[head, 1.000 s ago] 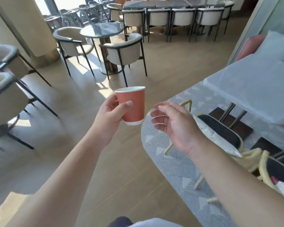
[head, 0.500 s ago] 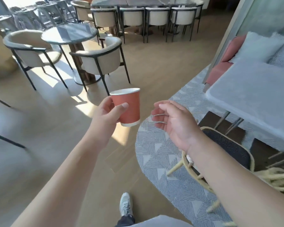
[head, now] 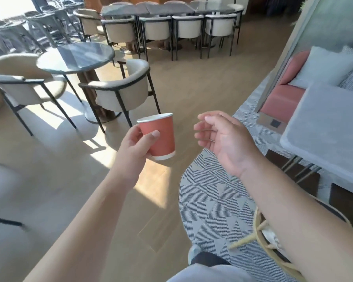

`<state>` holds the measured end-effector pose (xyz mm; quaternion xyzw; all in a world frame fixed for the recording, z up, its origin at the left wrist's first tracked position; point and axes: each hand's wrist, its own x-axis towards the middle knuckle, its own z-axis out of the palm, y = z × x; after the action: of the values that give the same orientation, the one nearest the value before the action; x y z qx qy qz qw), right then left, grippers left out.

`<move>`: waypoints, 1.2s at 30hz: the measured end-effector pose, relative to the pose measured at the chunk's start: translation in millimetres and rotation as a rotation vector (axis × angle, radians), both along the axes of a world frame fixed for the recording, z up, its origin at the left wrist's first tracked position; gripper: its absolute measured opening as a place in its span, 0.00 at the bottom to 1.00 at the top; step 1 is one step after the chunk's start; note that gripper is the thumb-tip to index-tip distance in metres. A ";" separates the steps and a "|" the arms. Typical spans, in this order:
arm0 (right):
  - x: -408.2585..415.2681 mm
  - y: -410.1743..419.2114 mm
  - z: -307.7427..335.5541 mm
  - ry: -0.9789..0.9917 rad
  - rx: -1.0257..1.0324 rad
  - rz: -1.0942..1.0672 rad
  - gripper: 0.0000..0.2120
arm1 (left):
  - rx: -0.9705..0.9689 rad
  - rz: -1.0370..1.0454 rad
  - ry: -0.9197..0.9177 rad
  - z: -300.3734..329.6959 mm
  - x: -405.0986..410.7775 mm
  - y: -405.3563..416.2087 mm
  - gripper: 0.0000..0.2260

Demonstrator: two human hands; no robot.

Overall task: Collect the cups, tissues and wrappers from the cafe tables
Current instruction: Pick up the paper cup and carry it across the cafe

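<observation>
Right hand [head: 222,141] drifted further from cup, fingers loosely curled, empty; left hand [head: 137,147] still grips smooth terracotta paper cup [head: 161,137], white-rimmed, tapered

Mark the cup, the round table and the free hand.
cup [head: 161,137]: head view, orange side wall.
round table [head: 77,58]: head view, glass top.
right hand [head: 224,139]: head view, palm, holding nothing.

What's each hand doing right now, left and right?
Left hand: grips the red paper cup, upright, thumb across its side.
Right hand: open, fingers loosely curled, holding nothing.
</observation>
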<state>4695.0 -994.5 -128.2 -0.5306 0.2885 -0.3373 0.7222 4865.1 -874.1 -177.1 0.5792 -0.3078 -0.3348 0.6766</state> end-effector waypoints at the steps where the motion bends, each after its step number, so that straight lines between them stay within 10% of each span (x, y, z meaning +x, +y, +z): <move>1: 9.6 -8.3 -1.4 -0.001 -0.010 0.004 0.07 | 0.009 -0.004 0.003 -1.8 9.1 -9.2 0.26; 36: 464.5 -454.5 -29.1 0.057 0.057 -0.036 0.07 | -0.029 -0.100 -0.003 -4.6 466.6 -480.2 0.19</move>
<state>5159.5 -1449.0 -157.3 -0.5139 0.3281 -0.3266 0.7222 5331.8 -1354.2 -181.7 0.5537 -0.3422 -0.3630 0.6667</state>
